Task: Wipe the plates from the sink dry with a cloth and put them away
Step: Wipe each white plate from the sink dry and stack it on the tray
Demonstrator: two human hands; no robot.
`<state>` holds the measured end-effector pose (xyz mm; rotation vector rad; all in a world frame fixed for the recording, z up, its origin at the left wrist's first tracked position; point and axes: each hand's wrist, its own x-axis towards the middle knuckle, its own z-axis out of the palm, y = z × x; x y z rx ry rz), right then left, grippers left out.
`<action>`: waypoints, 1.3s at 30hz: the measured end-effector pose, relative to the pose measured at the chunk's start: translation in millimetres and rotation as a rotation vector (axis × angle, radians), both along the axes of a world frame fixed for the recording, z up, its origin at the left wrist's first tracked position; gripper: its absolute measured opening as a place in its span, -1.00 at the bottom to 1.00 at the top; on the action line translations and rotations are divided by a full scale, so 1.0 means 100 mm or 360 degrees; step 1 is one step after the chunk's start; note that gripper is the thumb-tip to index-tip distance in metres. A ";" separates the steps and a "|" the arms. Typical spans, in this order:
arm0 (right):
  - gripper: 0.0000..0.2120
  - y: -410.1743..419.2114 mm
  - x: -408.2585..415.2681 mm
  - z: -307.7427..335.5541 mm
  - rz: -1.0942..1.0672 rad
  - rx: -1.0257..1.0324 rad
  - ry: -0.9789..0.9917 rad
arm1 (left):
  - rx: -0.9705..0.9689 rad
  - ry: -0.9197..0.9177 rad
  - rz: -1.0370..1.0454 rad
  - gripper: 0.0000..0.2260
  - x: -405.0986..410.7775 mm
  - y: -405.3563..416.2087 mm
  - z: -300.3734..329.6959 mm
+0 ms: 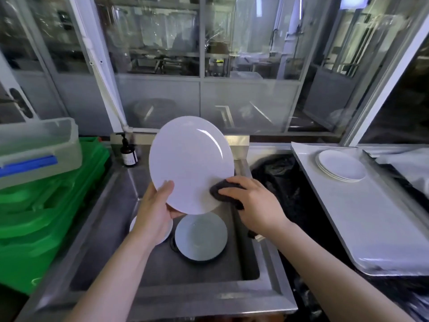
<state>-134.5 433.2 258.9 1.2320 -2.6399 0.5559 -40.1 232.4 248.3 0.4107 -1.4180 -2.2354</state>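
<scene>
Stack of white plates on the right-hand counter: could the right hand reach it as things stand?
Probably yes: open space lies between the right hand and the stack of white plates, though it holds the dark cloth.

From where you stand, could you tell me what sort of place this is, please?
Probably a commercial kitchen's dishwashing station: a deep stainless steel sink with plates in it, stacked green crates beside it, and wiped white plates stacked on a steel counter.

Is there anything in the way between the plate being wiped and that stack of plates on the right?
Nothing visible blocks it. The held plate is up over the sink, and only an open gap with a black bin bag below separates it from the stack on the white counter.
</scene>
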 end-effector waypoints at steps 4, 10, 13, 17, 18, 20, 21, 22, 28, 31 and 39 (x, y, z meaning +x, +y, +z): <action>-0.45 0.38 -0.10 -0.45 -0.0277 -0.0099 -0.0082 | 0.0014 -0.0220 0.0073 -0.81 0.07 0.08 -0.29; -0.45 0.92 -0.04 -1.30 -0.0526 0.0108 -0.0284 | 0.0108 -0.0467 0.0056 -0.70 0.24 0.27 -0.70; -0.51 1.05 0.07 -1.74 -0.0563 0.0353 -0.0405 | 0.0118 -0.0537 0.0081 -0.74 0.32 0.36 -0.87; -0.42 1.09 0.30 -2.22 -0.0421 0.0687 -0.0651 | 0.0158 -0.0627 0.0122 -0.74 0.42 0.38 -1.05; -0.39 1.09 0.35 -2.29 -0.0402 0.0753 -0.0685 | 0.0157 -0.0651 0.0120 -0.72 0.44 0.37 -1.08; -0.37 1.09 0.40 -2.35 -0.0441 0.0790 -0.0692 | 0.0163 -0.0688 0.0113 -0.68 0.47 0.34 -1.12; -0.38 1.09 0.39 -2.33 -0.0488 0.0745 -0.0701 | 0.0167 -0.0694 0.0103 -0.68 0.48 0.31 -1.13; -0.41 1.09 0.37 -2.29 -0.0537 0.0662 -0.0719 | 0.0174 -0.0693 0.0086 -0.67 0.47 0.29 -1.13; -0.69 0.87 0.28 -1.72 -0.0777 -0.0698 -0.1478 | 0.0249 -0.0721 -0.0022 -0.78 0.30 0.15 -1.18; -0.78 0.71 0.24 -1.48 -0.0680 -0.0989 -0.2018 | 0.0340 -0.0744 -0.0139 -0.83 0.18 0.14 -1.17; -0.78 0.61 0.17 -1.46 -0.0854 -0.1471 -0.2133 | 0.0422 -0.0788 -0.0685 -0.74 -0.26 0.23 -1.15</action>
